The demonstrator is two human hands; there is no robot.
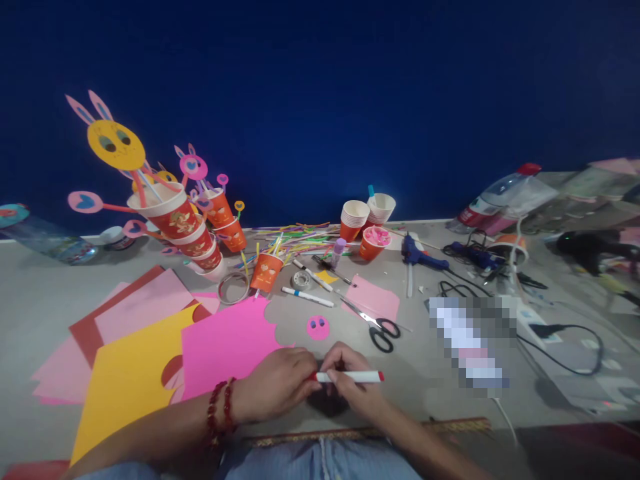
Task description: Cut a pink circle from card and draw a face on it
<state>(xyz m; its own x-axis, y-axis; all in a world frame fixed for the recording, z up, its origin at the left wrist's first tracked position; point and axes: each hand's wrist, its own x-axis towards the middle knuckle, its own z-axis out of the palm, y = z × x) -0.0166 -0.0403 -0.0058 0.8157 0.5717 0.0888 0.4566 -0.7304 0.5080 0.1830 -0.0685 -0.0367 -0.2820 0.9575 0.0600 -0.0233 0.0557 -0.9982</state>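
Observation:
Both my hands hold a white marker (pixel 363 377) with red ends, level above the table's near edge. My right hand (pixel 350 387) grips its white barrel. The fingers of my left hand (pixel 283 380) are closed on the red cap (pixel 313 377) at its left end. Just beyond my hands lies a small pink paper disc (pixel 318 328) with two eyes on it. A bright pink sheet (pixel 225 347) with scalloped cut edges is beside my left hand. Farther right are black-handled scissors (pixel 383 333), partly over a light pink paper piece (pixel 371 297).
Yellow paper (pixel 125 380) and other sheets spread at left, before stacked cups with paper bunny figures (pixel 173 213). A blue-capped marker (pixel 307 297), tape roll (pixel 301 280) and glue stick (pixel 339 252) lie midway. At right are a blue glue gun (pixel 420 255), cables and bottles (pixel 493 200).

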